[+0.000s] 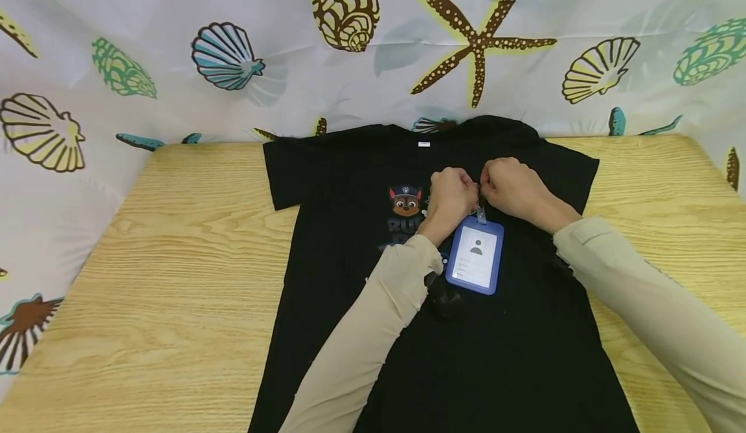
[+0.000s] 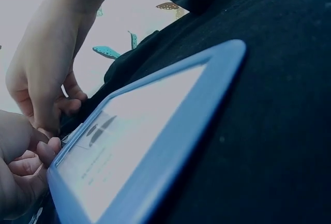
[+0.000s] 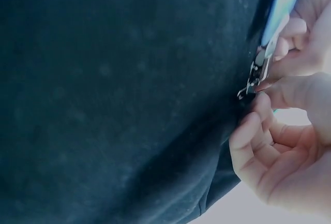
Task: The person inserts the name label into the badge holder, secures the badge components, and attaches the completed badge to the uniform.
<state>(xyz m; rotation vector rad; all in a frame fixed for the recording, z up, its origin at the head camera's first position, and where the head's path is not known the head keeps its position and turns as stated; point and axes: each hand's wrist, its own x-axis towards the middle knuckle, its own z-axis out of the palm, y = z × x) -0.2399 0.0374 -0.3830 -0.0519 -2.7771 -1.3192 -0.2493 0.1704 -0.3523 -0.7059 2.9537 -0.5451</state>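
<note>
A black T-shirt [image 1: 344, 180] lies spread face up, with a cartoon dog print on its chest. On the chest rests a badge holder [image 1: 475, 261], blue-framed with a white card inside. A short clear strap [image 1: 481, 215] joins its top to a metal clip [image 3: 255, 74]. The left hand [image 1: 450, 200] pinches at the clip, just above the badge. Facing it, the right hand [image 1: 515, 190] has thumb and forefinger pinched on the shirt's cloth at the clip's end. In the right wrist view the cloth rises in folds toward those fingers. Exactly where the clip meets the cloth is hidden.
Beneath the shirt is a light wood-grain table [image 1: 192, 271]. A white curtain [image 1: 280, 6] printed with shells and starfish hangs behind its far edge. Beige sleeves [image 1: 373, 316] cover both forearms and cross over the lower shirt.
</note>
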